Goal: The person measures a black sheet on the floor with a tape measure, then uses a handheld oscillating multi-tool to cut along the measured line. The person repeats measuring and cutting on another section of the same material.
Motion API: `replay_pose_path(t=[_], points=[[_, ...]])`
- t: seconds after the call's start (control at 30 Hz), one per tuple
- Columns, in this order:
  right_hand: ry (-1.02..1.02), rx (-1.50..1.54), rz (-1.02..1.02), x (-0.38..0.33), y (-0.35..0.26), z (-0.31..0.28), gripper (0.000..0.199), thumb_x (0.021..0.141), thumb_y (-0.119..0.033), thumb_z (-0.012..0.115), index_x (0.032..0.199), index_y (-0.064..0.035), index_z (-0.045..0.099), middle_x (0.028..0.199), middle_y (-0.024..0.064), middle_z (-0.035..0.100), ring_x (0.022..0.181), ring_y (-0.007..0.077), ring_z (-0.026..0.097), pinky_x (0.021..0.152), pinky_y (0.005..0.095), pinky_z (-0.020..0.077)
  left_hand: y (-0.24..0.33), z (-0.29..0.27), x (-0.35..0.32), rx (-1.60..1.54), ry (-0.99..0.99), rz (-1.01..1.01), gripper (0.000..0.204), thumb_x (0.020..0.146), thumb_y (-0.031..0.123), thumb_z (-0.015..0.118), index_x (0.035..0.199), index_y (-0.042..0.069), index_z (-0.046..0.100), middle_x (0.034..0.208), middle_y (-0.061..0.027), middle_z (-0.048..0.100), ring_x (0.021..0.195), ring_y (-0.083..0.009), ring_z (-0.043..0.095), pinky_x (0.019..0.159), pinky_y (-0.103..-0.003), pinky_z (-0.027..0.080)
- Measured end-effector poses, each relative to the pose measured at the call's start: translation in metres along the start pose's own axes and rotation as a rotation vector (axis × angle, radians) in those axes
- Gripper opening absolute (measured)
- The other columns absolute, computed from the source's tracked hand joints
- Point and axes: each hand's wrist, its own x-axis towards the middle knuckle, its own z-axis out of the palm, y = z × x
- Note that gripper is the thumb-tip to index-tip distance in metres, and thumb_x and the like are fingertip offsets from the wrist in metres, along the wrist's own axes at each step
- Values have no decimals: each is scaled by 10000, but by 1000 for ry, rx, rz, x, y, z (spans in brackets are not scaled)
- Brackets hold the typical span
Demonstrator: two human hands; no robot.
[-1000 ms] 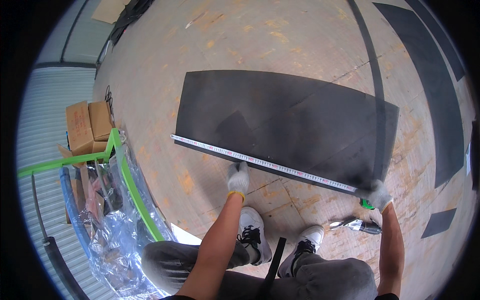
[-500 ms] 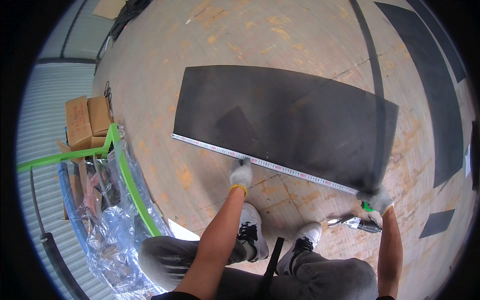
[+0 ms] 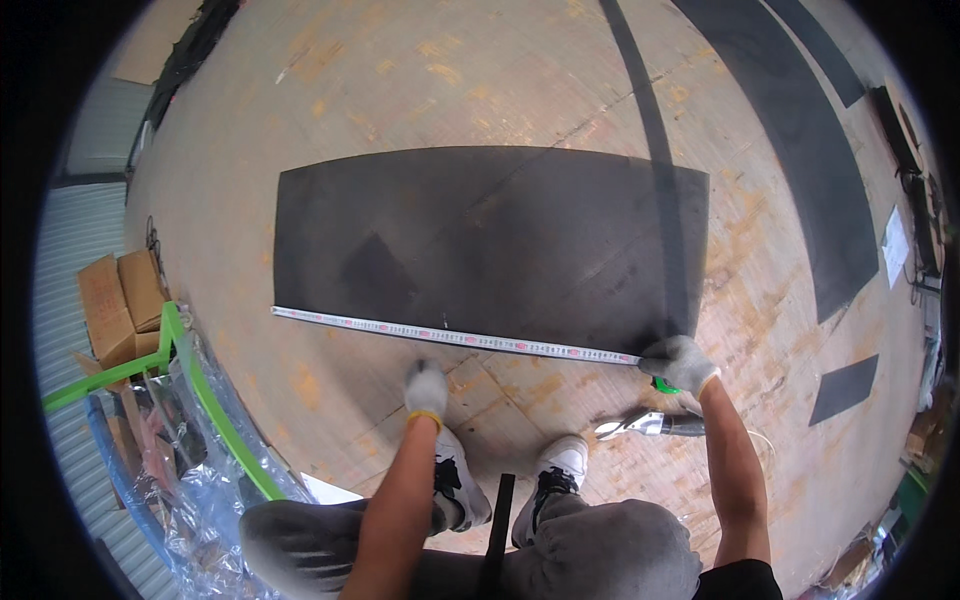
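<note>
A dark, slightly see-through sheet [image 3: 480,240] with a curved far edge lies flat on the floor. Along its near edge stretches the white blade of a tape measure [image 3: 470,340], from the sheet's left corner to its right end. My right hand [image 3: 684,364], in a grey-white glove, is closed around the tape measure's green case, which peeks out below the fingers. Just short of the blade hovers my left hand [image 3: 427,388], gloved too with a yellow cuff, apart from the tape. Its fingers are blurred and point down.
A silver and black power tool [image 3: 650,425] lies in front of my right shoe. More dark sheets [image 3: 800,150] and a small dark piece [image 3: 843,389] lie to the right. At left stand a green frame [image 3: 215,395], crumpled clear plastic [image 3: 215,500] and cardboard boxes [image 3: 122,305].
My left hand has come off the tape blade and drawn back toward me. The right hand stays at the tape's right end. The whole view has shifted and turned slightly.
</note>
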Motion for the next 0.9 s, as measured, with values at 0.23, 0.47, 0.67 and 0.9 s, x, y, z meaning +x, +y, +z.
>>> replay_pose_path(t=[0.23, 0.47, 0.67, 0.9], points=[[-39, -41, -128, 14, 4, -5, 219, 932, -159, 807, 1068, 12, 812, 756, 76, 719, 592, 159, 647, 562, 333, 525, 82, -37, -67, 69, -86, 112, 217, 984, 163, 556, 1115, 99, 716, 1080, -175, 782, 975, -337, 765, 863, -496, 593], [-75, 48, -95, 15, 2, -8, 179, 939, -134, 791, 1009, 30, 811, 700, 74, 693, 533, 158, 632, 513, 316, 497, 134, -65, -84, -549, -65, -283, 241, 1041, 225, 524, 1167, 161, 720, 1126, -196, 776, 1025, -333, 764, 943, -551, 577], [-50, -149, -171, 15, 10, -9, 255, 919, -229, 795, 1049, -11, 824, 850, 163, 791, 714, 214, 764, 714, 346, 611, 102, -39, -72, 247, -176, 354, 269, 1058, 278, 526, 1191, 133, 708, 1155, -212, 757, 1024, -355, 749, 920, -550, 575], [38, -293, -304, 8, 12, -5, 301, 923, -280, 758, 1111, -54, 821, 1002, 199, 790, 886, 319, 765, 858, 399, 602, 107, -85, -24, -184, 185, 448, 125, 970, 152, 639, 1061, 81, 686, 1003, -166, 732, 920, -407, 712, 847, -516, 575]])
